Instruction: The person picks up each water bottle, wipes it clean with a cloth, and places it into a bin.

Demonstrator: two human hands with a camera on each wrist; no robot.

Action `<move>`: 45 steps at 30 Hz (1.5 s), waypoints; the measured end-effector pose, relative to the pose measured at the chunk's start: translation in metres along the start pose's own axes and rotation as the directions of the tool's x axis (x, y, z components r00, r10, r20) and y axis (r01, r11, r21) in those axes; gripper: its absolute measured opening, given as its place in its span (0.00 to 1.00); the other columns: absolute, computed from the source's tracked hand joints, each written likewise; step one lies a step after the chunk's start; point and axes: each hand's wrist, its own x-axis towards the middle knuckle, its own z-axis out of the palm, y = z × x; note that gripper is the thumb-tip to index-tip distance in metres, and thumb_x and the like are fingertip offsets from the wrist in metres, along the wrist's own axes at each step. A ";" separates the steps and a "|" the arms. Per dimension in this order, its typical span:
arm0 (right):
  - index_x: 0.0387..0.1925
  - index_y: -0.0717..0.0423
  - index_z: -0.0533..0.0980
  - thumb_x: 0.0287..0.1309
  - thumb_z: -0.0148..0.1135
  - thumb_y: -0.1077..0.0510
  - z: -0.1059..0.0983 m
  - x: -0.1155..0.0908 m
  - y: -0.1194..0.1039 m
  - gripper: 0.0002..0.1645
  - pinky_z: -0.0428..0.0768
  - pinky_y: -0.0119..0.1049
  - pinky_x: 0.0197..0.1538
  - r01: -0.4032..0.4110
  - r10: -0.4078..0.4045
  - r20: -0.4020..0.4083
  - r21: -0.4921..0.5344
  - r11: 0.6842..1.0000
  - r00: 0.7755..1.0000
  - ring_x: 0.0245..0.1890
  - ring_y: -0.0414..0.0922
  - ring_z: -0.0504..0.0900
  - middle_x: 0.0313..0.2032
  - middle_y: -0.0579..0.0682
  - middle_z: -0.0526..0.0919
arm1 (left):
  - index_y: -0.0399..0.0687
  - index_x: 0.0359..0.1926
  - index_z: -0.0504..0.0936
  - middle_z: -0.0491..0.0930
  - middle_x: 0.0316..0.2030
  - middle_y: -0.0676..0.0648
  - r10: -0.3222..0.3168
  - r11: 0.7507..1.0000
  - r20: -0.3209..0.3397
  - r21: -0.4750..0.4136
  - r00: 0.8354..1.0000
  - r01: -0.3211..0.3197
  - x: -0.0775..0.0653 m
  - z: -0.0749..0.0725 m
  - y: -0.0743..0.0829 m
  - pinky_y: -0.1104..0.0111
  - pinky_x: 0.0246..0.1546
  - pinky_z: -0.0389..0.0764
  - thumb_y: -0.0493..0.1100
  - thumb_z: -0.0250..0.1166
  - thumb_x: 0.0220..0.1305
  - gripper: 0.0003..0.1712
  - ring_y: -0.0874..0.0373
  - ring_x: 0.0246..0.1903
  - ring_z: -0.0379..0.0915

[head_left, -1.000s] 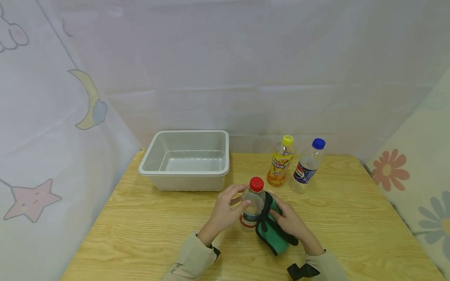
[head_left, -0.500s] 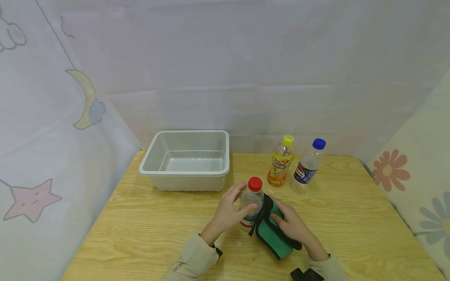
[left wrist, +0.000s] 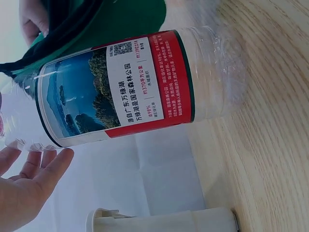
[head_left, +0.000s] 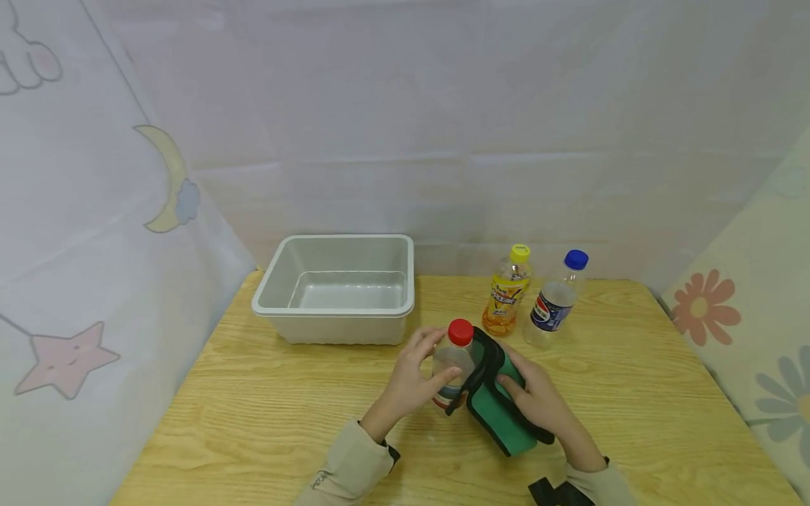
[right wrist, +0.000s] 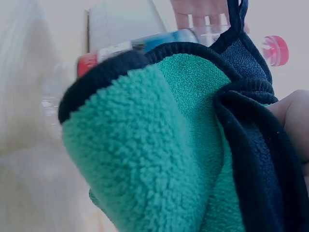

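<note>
In the head view a clear plastic water bottle (head_left: 454,358) with a red cap stands upright near the front of the table. My left hand (head_left: 408,383) holds it by its upper part, thumb in front and fingers behind. Its red and white label (left wrist: 120,92), with a lake picture, shows large in the left wrist view. My right hand (head_left: 538,397) grips a folded green cleaning cloth (head_left: 503,422) with black edging and a hanging loop. The cloth lies against the bottle's right side and covers part of it in the right wrist view.
A white plastic tub (head_left: 344,329) stands at the back left of the wooden table (head_left: 253,422). Behind the cloth are a yellow-capped drink bottle (head_left: 506,295) and a blue-capped bottle (head_left: 553,302), side by side. A pale printed sheet (head_left: 411,140) hangs behind the table.
My right hand and the cloth have shifted slightly to the right, and the cloth's folds hang differently. The bottle and my left hand stay nearly in place.
</note>
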 end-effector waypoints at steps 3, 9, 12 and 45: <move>0.61 0.64 0.64 0.51 0.58 0.75 -0.005 0.003 -0.004 0.33 0.69 0.25 0.53 0.025 -0.025 -0.013 -0.004 1.000 1.000 0.52 0.56 0.72 0.54 0.60 0.73 | 0.37 0.59 0.68 0.69 0.52 0.41 -0.019 1.000 0.013 0.016 1.000 0.019 0.000 -0.001 0.002 0.54 0.47 0.75 0.36 0.69 0.51 0.33 0.44 0.50 0.67; 0.60 0.66 0.64 0.49 0.58 0.76 -0.011 0.009 -0.011 0.34 0.61 0.16 0.54 0.063 -0.063 -0.030 -0.015 0.998 0.998 0.52 0.58 0.71 0.54 0.62 0.73 | 0.38 0.60 0.68 0.69 0.51 0.42 -0.030 0.999 0.028 0.046 0.999 0.029 -0.001 -0.001 0.000 0.55 0.47 0.75 0.39 0.67 0.54 0.32 0.47 0.51 0.68; 0.60 0.67 0.64 0.47 0.58 0.78 -0.013 0.012 -0.012 0.35 0.62 0.17 0.54 0.078 -0.078 -0.036 -0.019 0.997 0.996 0.51 0.58 0.72 0.54 0.63 0.73 | 0.38 0.60 0.67 0.69 0.52 0.42 -0.033 0.999 0.033 0.042 0.999 0.032 -0.001 -0.001 -0.001 0.57 0.48 0.75 0.39 0.67 0.54 0.32 0.48 0.51 0.67; 0.58 0.69 0.64 0.46 0.58 0.78 -0.014 0.028 -0.029 0.33 0.75 0.54 0.45 0.102 -0.097 0.064 -0.077 0.992 0.993 0.48 0.58 0.75 0.49 0.64 0.76 | 0.37 0.57 0.70 0.71 0.51 0.40 0.057 0.996 0.022 0.061 0.998 -0.058 0.000 -0.004 0.003 0.61 0.43 0.78 0.36 0.65 0.56 0.27 0.43 0.49 0.70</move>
